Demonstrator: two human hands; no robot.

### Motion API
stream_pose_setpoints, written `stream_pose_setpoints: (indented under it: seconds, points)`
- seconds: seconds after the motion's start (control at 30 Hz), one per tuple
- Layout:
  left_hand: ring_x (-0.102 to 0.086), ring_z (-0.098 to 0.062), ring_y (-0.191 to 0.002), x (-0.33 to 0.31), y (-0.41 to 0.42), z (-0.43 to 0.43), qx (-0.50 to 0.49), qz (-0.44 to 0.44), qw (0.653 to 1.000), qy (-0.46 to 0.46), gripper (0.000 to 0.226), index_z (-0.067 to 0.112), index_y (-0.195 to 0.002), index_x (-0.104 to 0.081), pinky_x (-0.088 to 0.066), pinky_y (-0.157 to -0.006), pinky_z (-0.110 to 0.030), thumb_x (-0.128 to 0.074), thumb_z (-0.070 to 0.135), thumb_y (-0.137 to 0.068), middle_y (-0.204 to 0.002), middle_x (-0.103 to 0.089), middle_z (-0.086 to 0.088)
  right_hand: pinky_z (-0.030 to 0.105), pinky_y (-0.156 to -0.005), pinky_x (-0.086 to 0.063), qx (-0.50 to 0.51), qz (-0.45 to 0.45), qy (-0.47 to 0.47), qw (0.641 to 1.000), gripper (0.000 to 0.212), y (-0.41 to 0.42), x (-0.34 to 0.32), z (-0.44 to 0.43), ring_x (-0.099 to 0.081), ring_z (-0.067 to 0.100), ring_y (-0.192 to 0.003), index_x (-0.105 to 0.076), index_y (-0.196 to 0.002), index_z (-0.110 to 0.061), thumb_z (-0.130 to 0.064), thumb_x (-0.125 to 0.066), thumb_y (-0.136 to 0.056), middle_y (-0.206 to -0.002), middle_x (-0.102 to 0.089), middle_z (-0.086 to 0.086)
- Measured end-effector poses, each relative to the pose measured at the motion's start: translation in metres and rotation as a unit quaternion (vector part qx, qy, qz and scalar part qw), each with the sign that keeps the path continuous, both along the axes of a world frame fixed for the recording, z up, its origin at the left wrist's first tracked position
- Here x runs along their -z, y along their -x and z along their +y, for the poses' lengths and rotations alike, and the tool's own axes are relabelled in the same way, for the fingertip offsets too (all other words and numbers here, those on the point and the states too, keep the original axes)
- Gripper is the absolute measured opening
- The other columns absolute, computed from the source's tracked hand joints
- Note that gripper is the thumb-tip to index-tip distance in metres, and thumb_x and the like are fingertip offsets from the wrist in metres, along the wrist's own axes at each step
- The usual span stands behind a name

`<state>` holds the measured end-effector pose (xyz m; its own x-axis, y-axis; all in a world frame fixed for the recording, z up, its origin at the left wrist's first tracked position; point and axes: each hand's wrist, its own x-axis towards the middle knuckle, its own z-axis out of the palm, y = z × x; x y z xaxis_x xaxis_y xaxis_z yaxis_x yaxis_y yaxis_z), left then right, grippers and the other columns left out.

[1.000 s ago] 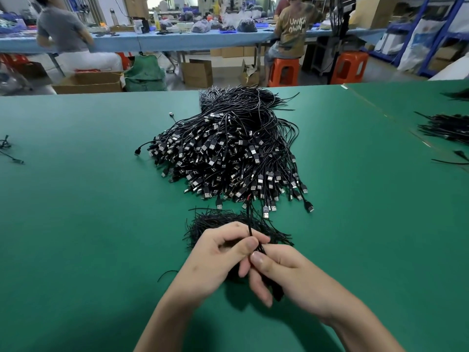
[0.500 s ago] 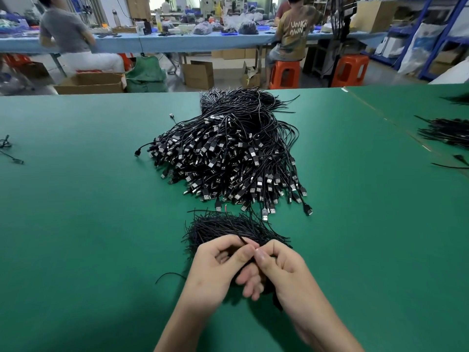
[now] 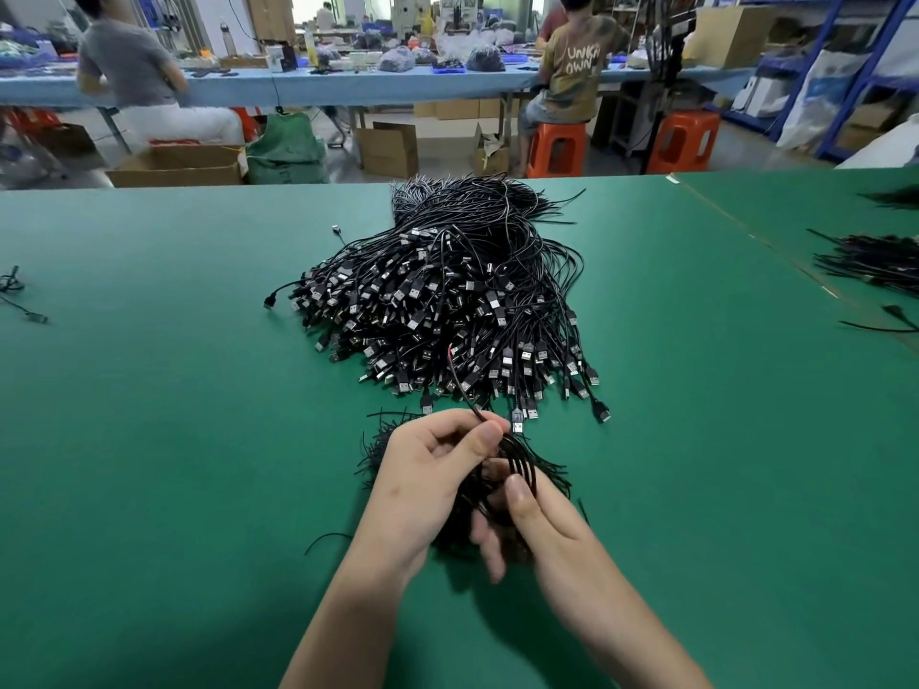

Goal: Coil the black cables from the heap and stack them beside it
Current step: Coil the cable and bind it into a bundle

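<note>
Mid-coil. My left hand [image 3: 422, 479] pinches the cable [image 3: 517, 460] loops and my right hand [image 3: 547, 539] grips them too, just above the coiled stack [image 3: 378, 442] beside the heap [image 3: 447, 300]. Next I'd wrap the loose tail and drop the coil on the stack.

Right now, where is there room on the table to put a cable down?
Bare green lies left of the left hand, out to the stray cable, and right of the right hand, up to the side bundle. Crowded ahead: the coiled stack nearly meets the heap.
</note>
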<state>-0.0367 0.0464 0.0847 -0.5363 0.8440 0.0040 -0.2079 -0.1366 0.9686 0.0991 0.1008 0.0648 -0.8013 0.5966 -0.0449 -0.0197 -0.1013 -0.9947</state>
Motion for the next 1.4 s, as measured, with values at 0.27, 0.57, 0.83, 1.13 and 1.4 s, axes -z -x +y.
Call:
stream_pose_setpoints:
  seconds: [0.27, 0.57, 0.83, 1.13, 1.4]
  points:
    - [-0.057, -0.007, -0.058, 0.003, -0.023, 0.007, -0.102, 0.044, 0.993, 0.025, 0.017, 0.029, -0.099, -0.081, -0.048, -0.058, -0.019, -0.068, 0.039, -0.095, -0.073, -0.069, 0.011, 0.031, -0.065, -0.045, 0.117, -0.125, -0.234, 0.957, 0.025, 0.01, 0.003, 0.002, -0.055, 0.004, -0.068, -0.056, -0.091, -0.03, -0.036, -0.039, -0.108, -0.075, -0.063, -0.017]
    - [-0.072, 0.0, -0.098, 0.011, -0.048, 0.011, -0.099, 0.152, 0.979, 0.087, 0.019, 0.038, -0.101, -0.07, -0.055, -0.086, -0.021, -0.056, 0.027, -0.107, -0.099, -0.079, 0.017, 0.036, -0.064, -0.05, 0.12, -0.254, -0.38, 0.881, 0.019, 0.008, 0.006, 0.004, -0.058, 0.003, -0.068, -0.041, -0.099, -0.044, -0.051, -0.024, -0.106, -0.082, -0.065, -0.015]
    - [-0.063, -0.017, -0.049, 0.001, -0.028, 0.007, -0.001, 0.006, 0.998, 0.069, 0.024, 0.005, -0.111, -0.066, -0.052, -0.037, -0.027, -0.059, 0.027, -0.104, -0.109, -0.08, 0.0, 0.024, -0.047, -0.034, 0.012, 0.014, 0.141, 0.99, 0.031, 0.008, -0.002, 0.012, -0.037, 0.009, -0.054, -0.072, -0.089, -0.032, -0.056, -0.054, -0.096, -0.068, -0.041, -0.005]
    - [-0.076, -0.011, -0.089, 0.015, -0.013, 0.006, 0.036, -0.015, 0.999, -0.027, 0.029, 0.009, -0.115, -0.066, -0.06, -0.067, -0.022, -0.064, 0.028, -0.093, -0.11, -0.079, -0.009, 0.017, -0.048, -0.031, 0.024, -0.018, 0.012, 0.999, 0.032, 0.011, -0.003, 0.011, -0.038, 0.004, -0.052, -0.055, -0.073, -0.028, -0.048, -0.044, -0.096, -0.059, -0.041, -0.017]
    - [-0.06, 0.003, -0.106, 0.023, 0.051, -0.028, -0.08, 0.525, 0.831, 0.165, 0.019, 0.039, -0.108, -0.078, -0.05, -0.093, -0.026, -0.076, 0.027, -0.093, -0.102, -0.069, 0.029, 0.013, -0.048, -0.03, 0.13, -0.037, -0.035, 0.99, 0.034, 0.008, -0.007, 0.021, -0.031, 0.005, -0.054, -0.041, -0.08, -0.015, -0.032, -0.037, -0.11, -0.063, -0.035, -0.013]
